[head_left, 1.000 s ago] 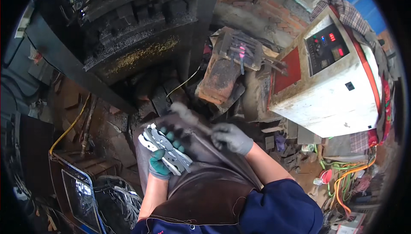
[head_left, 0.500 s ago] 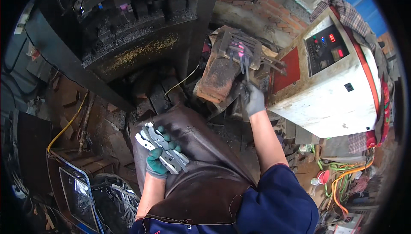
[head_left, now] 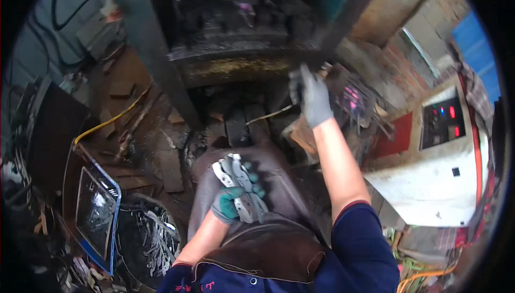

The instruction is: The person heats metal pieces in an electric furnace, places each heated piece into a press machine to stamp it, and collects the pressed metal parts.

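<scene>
Left hand (head_left: 228, 204) closed on a stack of parts (head_left: 235, 180), thumb across one side, fingers curled round the other; laid lengthwise together, they make a bunch one hand can manage, it seems, leaving the other arm free. They're held over the apron (head_left: 287, 193), which likely shields the lap from edges and heat. Right hand (head_left: 315, 102) out at full stretch before the machine (head_left: 163, 51), fingers blurred: can't tell whether they grip anything. Just right of it, pieces (head_left: 351, 97) glow pink on a rack (head_left: 366, 102), presumably set there to be in easy reach.

Textures now: the parts are flat, grey, long and narrow, pierced with holes, brighter at the top end. Green-and-grey glove on the left, grey on the right. Apron brown, creased, leathery. The machine's ledge (head_left: 236, 67) is dark, gritty, flecked yellow. Rough brick (head_left: 303, 134) below; off right, the cabinet (head_left: 424, 196), white, boxy, smeared. Down left, a round bin (head_left: 131, 231) of thin, tangled metal strips (head_left: 161, 236)
</scene>
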The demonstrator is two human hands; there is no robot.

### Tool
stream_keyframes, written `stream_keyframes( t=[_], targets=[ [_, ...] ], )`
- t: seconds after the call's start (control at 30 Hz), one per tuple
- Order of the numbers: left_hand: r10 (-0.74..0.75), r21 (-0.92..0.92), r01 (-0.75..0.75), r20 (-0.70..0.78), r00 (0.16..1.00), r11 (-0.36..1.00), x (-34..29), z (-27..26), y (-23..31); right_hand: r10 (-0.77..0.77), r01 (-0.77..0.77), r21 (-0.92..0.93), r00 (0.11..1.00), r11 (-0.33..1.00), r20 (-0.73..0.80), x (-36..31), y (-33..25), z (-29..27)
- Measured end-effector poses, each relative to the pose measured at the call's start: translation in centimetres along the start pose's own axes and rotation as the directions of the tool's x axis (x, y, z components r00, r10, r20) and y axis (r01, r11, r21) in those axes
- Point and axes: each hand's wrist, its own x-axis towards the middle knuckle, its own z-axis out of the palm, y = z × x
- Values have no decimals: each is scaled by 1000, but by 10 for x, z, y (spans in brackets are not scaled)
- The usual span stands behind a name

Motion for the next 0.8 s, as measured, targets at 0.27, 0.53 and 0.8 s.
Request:
stream_keyframes(
  t=[0.27,0.53,0.8],
  targets=[
    [58,-74,-54,57,997,996,-12,3,9,108,-292,410,903,864,416,68,-13,117],
    [-10,-91,19,92,996,996,-18,-5,-8,-92,194,-55,675,979,732,-141,-11,199],
    [-90,-72,78,-174,981,994,-14,-6,-3,113,-222,334,942,916,316,-98,66,26]
  ],
)
